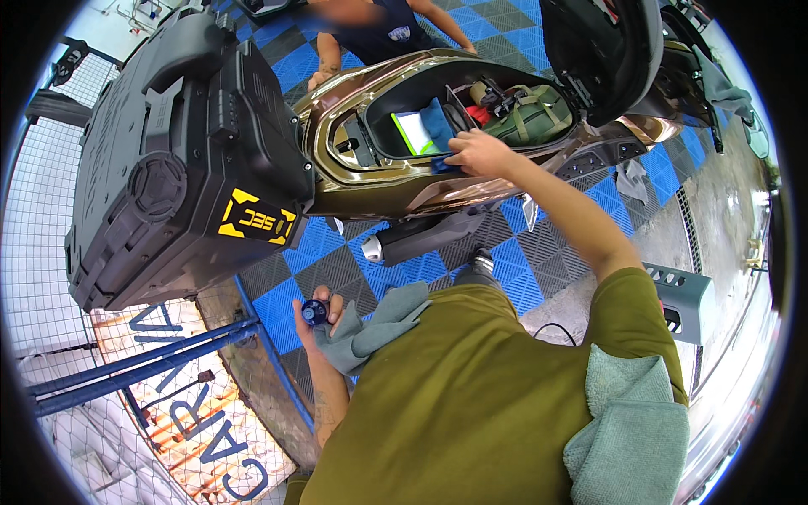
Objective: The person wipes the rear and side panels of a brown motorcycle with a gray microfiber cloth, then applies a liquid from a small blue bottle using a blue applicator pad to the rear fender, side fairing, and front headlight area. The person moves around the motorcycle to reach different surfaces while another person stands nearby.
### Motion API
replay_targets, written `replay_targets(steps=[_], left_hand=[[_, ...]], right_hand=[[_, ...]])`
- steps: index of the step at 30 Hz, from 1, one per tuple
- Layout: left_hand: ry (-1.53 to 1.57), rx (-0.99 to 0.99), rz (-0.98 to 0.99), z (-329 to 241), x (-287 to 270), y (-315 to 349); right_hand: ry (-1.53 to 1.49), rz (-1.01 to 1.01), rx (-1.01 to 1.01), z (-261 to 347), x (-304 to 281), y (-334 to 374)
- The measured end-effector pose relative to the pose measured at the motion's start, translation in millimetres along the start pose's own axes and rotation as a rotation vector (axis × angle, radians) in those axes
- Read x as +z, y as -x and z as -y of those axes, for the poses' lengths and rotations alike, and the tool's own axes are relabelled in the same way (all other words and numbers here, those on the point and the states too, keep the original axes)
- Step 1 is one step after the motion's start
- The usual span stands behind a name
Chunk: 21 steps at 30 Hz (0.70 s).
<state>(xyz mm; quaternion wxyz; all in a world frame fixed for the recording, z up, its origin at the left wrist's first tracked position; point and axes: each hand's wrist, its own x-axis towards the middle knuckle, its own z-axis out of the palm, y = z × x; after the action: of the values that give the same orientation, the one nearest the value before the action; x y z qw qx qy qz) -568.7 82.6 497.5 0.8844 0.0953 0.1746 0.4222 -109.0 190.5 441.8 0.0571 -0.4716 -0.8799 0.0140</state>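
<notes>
The left hand (pixel 306 328) holds a dark-blue container (pixel 314 312), the right hand (pixel 480 155) a blue cloth (pixel 441 166).

yellow lettering (pixel 263 220) on black case (pixel 143 244), blue letters (pixel 220 444) on signboard (pixel 259 412)

The scooter (pixel 459 192) is bronze, the floor (pixel 513 273) checkered blue and grey.

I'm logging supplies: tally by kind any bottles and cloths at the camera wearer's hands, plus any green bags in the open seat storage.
Bottles: 1 (dark blue bottle in the left hand)
Cloths: 2 (grey cloth at the left hand, blue cloth at the right hand)
Bags: 1 (green bag in the seat storage)
Total: 4
</notes>
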Motion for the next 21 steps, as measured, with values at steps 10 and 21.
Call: replay_targets(steps=[10, 21], left_hand=[[0.014, -0.041, 0.092, 4, 3, -23], [-0.026, -0.008, 0.027, 22, 19, -31]], right_hand=[[0.089, -0.026, -0.086, -23, 6, 22], [-0.408, 0.102, 0.2, -47, 3, 73]])
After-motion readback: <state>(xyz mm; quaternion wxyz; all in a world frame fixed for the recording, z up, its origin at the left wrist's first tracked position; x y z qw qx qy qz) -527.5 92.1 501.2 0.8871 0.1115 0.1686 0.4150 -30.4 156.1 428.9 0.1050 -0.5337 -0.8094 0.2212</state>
